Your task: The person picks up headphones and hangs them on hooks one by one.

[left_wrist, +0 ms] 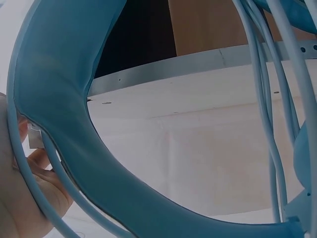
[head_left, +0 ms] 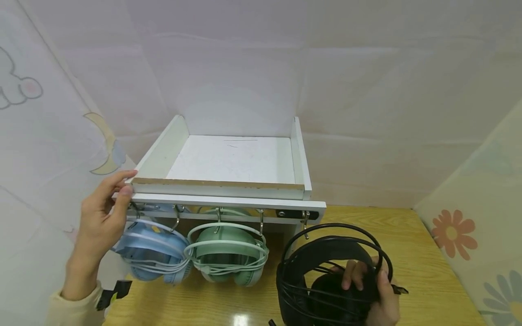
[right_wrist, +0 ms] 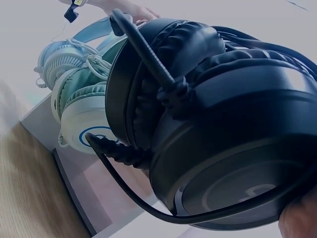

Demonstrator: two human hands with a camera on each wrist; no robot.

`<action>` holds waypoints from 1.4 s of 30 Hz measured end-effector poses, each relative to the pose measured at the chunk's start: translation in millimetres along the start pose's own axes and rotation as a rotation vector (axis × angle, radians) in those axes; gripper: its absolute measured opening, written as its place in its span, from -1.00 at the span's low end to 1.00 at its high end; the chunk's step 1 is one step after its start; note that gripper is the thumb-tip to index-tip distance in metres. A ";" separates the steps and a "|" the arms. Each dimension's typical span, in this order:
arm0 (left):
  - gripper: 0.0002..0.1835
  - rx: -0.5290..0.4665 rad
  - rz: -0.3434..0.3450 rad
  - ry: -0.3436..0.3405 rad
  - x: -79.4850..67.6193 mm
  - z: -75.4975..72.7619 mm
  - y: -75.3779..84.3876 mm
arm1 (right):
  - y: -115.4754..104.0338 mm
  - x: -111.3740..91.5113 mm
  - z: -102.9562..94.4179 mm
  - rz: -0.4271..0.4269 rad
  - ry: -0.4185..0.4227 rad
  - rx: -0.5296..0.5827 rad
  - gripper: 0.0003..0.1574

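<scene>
In the head view my left hand (head_left: 99,222) grips the left front corner of a white shelf (head_left: 220,191), thumb in front and fingers at the side. My right hand (head_left: 386,299) holds a black headset (head_left: 299,267) with its cable looped over the headband, just below and right of the rightmost hook (head_left: 305,222). Both ear cups and the mic boom of the black headset (right_wrist: 237,134) fill much of the right wrist view. A blue headset (head_left: 152,249) and a green headset (head_left: 229,249) hang from hooks under the shelf, cables bundled around them.
Several metal hooks line the rail (head_left: 228,200) along the shelf's front. Below spreads a wooden tabletop (head_left: 424,271). Pale printed sheets (head_left: 367,90) stand behind and at both sides. The blue headband (left_wrist: 54,74) crosses close before the left wrist camera.
</scene>
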State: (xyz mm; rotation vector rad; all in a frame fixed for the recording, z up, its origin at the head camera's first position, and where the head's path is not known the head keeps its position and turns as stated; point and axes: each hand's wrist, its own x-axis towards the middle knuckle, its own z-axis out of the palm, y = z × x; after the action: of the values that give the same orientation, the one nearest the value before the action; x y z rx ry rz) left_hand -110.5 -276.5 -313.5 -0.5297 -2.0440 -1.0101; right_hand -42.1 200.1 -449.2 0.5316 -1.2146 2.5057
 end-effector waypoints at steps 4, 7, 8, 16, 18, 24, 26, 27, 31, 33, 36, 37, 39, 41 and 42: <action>-0.65 0.003 -0.009 0.002 -0.8 0.3 -0.2 | 5.2 6.1 1.2 -0.039 -0.139 0.168 -0.36; -0.65 0.004 -0.004 0.003 -1.1 0.4 -1.8 | 8.0 8.2 1.9 -0.063 -0.171 0.177 -0.39; -0.65 0.000 -0.002 0.003 -0.9 0.5 -1.6 | 8.5 8.8 2.2 -0.067 -0.172 0.167 -0.40; -0.66 -0.005 0.005 0.003 -0.5 0.8 -2.3 | 10.7 8.8 9.3 -0.082 -0.172 0.183 -0.38; -0.66 0.007 0.005 0.006 -0.4 0.9 -1.2 | 11.5 8.7 9.8 -0.084 -0.172 0.193 -0.39; -0.66 0.019 0.008 0.019 0.1 1.5 -0.6 | 13.6 9.6 7.2 -0.091 -0.165 0.165 -0.40; -0.66 0.017 0.007 0.018 -0.2 1.6 -2.0 | 13.6 9.6 6.3 -0.085 -0.153 0.136 -0.40; -0.66 0.018 0.006 0.018 -0.5 1.5 -2.8 | 13.7 9.3 5.8 -0.085 -0.152 0.129 -0.40; -0.66 0.026 0.002 0.011 -2.4 0.7 -7.0 | 14.0 8.4 5.1 -0.074 -0.140 0.100 -0.41; -0.65 0.014 0.002 0.007 -2.8 0.6 -9.1 | 14.1 8.1 4.9 -0.070 -0.135 0.100 -0.40; -0.65 0.013 0.002 0.004 -3.2 0.3 -11.8 | 14.5 7.7 4.7 -0.069 -0.130 0.083 -0.38; -0.65 0.014 0.000 0.005 -3.3 0.2 -12.7 | 14.5 7.7 4.8 -0.069 -0.131 0.079 -0.38; -0.65 0.023 -0.003 0.010 -3.8 -0.1 -14.2 | 14.3 7.5 5.0 -0.067 -0.118 0.044 -0.39; -0.66 0.034 -0.006 0.015 -4.2 -0.3 -15.1 | 14.1 7.7 5.5 -0.069 -0.107 0.005 -0.40; -0.66 0.035 -0.005 0.015 -4.3 -0.3 -15.3 | 14.1 7.8 5.8 -0.072 -0.106 -0.003 -0.41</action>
State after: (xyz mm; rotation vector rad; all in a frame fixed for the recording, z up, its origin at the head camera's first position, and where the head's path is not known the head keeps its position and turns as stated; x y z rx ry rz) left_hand -117.6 -286.0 -324.0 -0.4975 -2.0467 -0.9761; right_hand -53.9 187.9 -452.0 0.7022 -1.2138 2.4423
